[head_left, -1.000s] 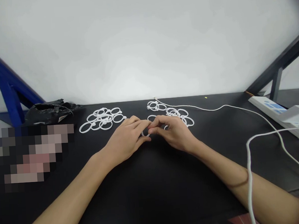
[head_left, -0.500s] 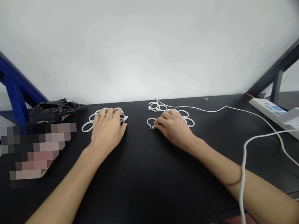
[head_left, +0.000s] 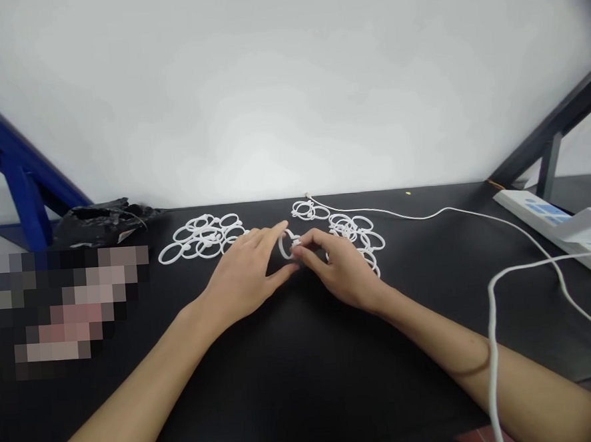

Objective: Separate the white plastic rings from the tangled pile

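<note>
Between thumb and fingers, my right hand point(head_left: 341, 265) pinches a white looped tie point(head_left: 283, 247), a thin plastic ring with a small knob-like closure at my fingertips. My left hand point(head_left: 245, 267) is beside it, thumb and fingers spread around the loop's left side; whether a fingertip touches it I cannot tell. Behind my left hand lies a pile of similar white loops point(head_left: 197, 248), partly covered by the fingers. Another group of white loops point(head_left: 371, 240) lies behind and to the right of my right hand, which hides some of them.
A few more white loops point(head_left: 305, 211) lie at the back beside the end of a white cable point(head_left: 425, 219). At right stands a white and blue box point(head_left: 540, 209); another thick cable point(head_left: 493, 342) crosses over my right forearm. Crumpled black plastic point(head_left: 93, 223) sits back left, near a blurred-out patch.
My left hand has left the left pile and moved right, uncovering its loops. The right hand has shifted slightly nearer me, with the loop now raised in its fingers.
</note>
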`<state>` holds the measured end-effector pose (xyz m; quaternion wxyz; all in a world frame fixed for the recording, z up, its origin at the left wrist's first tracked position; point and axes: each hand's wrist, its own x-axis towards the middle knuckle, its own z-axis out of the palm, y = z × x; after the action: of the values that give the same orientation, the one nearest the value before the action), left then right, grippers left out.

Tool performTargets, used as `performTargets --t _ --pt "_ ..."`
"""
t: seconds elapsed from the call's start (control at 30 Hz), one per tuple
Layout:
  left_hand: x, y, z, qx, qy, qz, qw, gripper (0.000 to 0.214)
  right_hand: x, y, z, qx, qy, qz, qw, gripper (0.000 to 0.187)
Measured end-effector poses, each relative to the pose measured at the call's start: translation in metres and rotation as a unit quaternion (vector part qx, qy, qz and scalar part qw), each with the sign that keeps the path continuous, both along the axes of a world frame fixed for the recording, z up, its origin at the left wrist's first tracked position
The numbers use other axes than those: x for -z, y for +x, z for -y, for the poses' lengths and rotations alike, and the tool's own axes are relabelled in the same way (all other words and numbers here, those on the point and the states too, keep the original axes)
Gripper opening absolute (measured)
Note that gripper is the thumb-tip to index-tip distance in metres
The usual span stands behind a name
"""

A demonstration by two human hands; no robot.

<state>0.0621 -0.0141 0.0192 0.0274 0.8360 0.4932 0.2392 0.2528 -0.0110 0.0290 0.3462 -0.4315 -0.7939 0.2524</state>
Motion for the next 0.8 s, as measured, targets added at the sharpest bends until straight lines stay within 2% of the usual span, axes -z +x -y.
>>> performTargets --t 0.13,0.23,0.4,0.53,0.67,0.73,0.8 --pt "-0.0023 -0.0008 -0.0014 0.015 0.006 0.012 1.000 0.041 0.0001 -0.0015 0.0031 0.000 -0.010 -0.019 1.000 0.011" --pt "-0.0047 -0.0013 -0.0016 0.025 0.002 0.007 1.000 0.034 0.0016 0.0000 0.0033 -0.005 0.050 -0.004 0.999 0.024" --pt "-0.0061 0.0009 0.0013 0.044 -0.021 0.000 0.999 0.036 0.0023 0.0031 0.0005 -0.035 0.118 0.006 0.992 0.009" --pt "-0.0045 0.0023 0.0025 0.064 -0.006 0.014 0.998 0.040 -0.0007 0.0039 -0.0017 -0.025 0.097 -0.024 0.995 0.011" --pt "-0.0040 0.0012 0.0014 0.082 0.000 0.009 0.997 0.036 0.0002 0.0040 -0.0030 -0.024 0.081 -0.018 0.996 0.011" --pt "-0.0041 -0.0001 0.0005 0.076 -0.003 0.001 0.997 0.035 0.0026 0.0042 -0.0040 -0.016 0.084 -0.003 0.996 0.008" --pt "-0.0043 -0.0013 -0.0005 0.061 -0.004 -0.006 0.998 0.036 0.0050 0.0048 -0.0055 -0.008 0.079 0.023 0.997 0.013"
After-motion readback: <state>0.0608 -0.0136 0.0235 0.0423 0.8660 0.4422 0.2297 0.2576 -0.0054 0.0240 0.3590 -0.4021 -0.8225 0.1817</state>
